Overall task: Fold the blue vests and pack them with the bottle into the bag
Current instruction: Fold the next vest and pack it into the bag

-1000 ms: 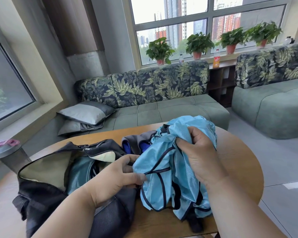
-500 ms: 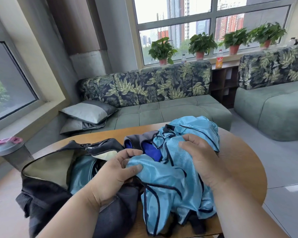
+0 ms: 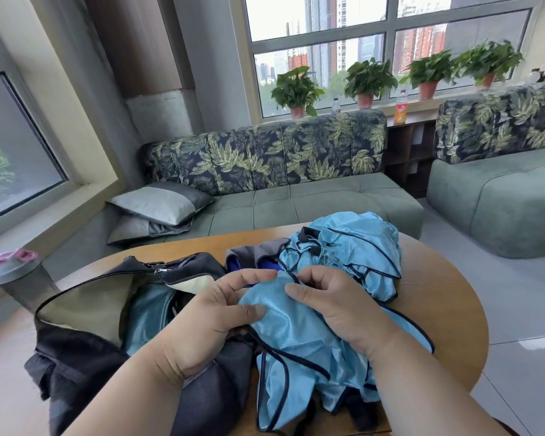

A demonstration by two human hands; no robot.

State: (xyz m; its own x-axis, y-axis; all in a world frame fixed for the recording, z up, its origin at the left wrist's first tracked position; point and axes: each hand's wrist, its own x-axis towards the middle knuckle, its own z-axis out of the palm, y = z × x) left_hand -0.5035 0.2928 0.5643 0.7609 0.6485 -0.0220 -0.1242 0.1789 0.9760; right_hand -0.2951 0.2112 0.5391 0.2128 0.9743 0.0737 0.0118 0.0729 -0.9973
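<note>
A person's hands work a crumpled light-blue vest on a round wooden surface, the garment bunched just beside an open black bag. The left hand pinches a fold of the shiny fabric between thumb and curled fingers near the bag's mouth; the right hand rests on top of the cloth with fingers curled into it, apparently gathering the material so it can be straightened for folding. Behind the hands a second heap of blue vests lies piled on the surface, touching a grey and dark-blue garment. Something light blue already shows inside the bag, possibly a packed vest, though the view is too partial to be sure. The bag lies unzipped with its pale lining exposed, likely kept open for loading. A grey bottle with a pink lid stands at the far left, well apart from the hands and not yet packed. A green sofa and potted plants fill the background.
</note>
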